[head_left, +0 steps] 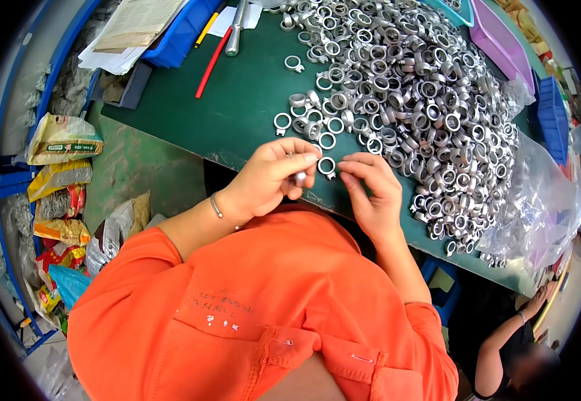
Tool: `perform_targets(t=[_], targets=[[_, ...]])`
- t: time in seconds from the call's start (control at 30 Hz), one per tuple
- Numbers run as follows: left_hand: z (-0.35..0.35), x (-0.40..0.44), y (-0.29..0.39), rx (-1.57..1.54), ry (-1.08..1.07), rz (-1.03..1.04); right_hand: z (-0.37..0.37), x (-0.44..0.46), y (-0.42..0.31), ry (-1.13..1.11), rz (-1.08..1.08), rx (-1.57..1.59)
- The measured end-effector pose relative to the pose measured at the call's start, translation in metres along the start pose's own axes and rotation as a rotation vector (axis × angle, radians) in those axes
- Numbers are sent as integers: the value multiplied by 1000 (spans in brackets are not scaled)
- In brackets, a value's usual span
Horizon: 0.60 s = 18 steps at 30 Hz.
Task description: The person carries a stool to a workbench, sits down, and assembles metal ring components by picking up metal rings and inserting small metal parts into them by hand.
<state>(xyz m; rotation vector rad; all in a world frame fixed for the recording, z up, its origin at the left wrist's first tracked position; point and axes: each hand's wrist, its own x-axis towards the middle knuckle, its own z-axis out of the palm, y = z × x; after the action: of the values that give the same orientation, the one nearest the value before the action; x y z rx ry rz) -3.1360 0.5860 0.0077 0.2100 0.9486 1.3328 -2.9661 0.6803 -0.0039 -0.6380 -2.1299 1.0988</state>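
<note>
My left hand [274,175], with a bracelet at the wrist, is closed near the table's front edge, its fingers pinched around a small metal part [300,178] that is mostly hidden. Thumb and index finger of my right hand [372,189] are curled near each other, and whether anything is between them is too small to tell. One metal ring [326,166] lies on the green table [237,107] between my hands. Just beyond my fingers begins a large pile of grey metal rings [431,93], spreading to the right.
A red pen [213,63], a yellow pen [206,30] and a metal tool [237,28] lie back left, beside a blue bin [182,33] with papers. Purple tray [502,43] and plastic bag [537,200] are right. Another person's arm [504,344] shows lower right.
</note>
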Motion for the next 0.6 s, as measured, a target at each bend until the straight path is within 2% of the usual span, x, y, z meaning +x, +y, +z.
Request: perform_targets(t=[0.1,0.13,0.2,0.27,0.3,0.37,0.5,0.6], targets=[[-3,0,2,82,75,93,3,4,1,-179,-127,-345],[-3,-1,2,83,75,93,5,4,0,-184,-119,-372],[-2,-2,1,276,96,162,6,3,3,-187,-120,-400],[0,-3,0,358,96,132,7,-3,8,-111,17,-25],[3,-4,2,396,80,101,4,-4,1,-128,164,191],[6,-4,1,391,61,59,4,-11,3,-115,326,444],[8,-3,-1,335,-48,11,1,-13,-6,-145,400,524],[7,-3,-2,298,-83,0,2,-13,-7,-93,281,407]])
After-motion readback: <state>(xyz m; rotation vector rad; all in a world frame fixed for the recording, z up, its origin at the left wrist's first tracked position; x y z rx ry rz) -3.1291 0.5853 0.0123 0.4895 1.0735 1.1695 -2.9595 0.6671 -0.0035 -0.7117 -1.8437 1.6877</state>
